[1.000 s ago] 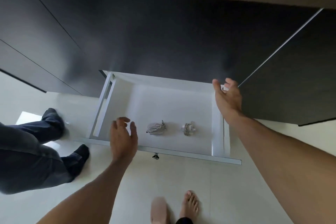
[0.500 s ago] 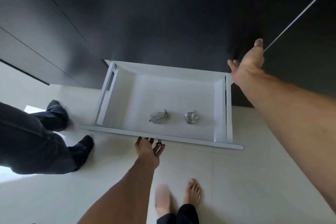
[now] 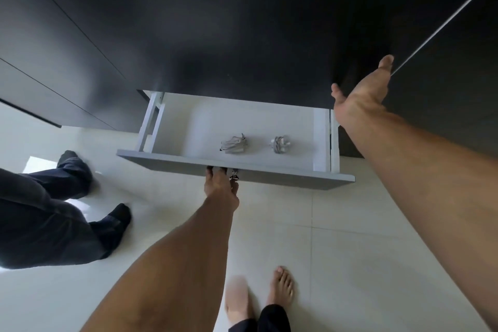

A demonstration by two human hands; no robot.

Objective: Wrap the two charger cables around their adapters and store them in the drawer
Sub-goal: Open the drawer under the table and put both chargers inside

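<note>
Dark cabinet front (image 3: pixel 242 22) fills the upper view; pale tiled floor (image 3: pixel 336 237) below. White drawer (image 3: pixel 269 174) stands partly pulled out of the cabinet, interior open from above. Front panel nearest the person, back edge under the cabinet face. Side rails visible at left and right walls. Wide bare floor of the drawer on the left half.

A second person's dark-trousered legs (image 3: pixel 54 210) at left on the floor, well apart from the drawer's left corner. The person's own bare feet (image 3: pixel 280 288) near the bottom edge.

Right hand (image 3: pixel 361 94) fingers straight and spread, grasping nothing, raised against the cabinet face just beyond the drawer's right rear corner. Left hand (image 3: pixel 219 183) at the front panel's lower edge, near centre; fingers curl up under that edge beside a small metal key (image 3: pixel 234 175).

Inside, near the front panel: larger wrapped charger (image 3: pixel 234 144) at centre, smaller wrapped charger (image 3: pixel 279 144) to its right, apart. Both lie just beyond the left hand, across the panel.
</note>
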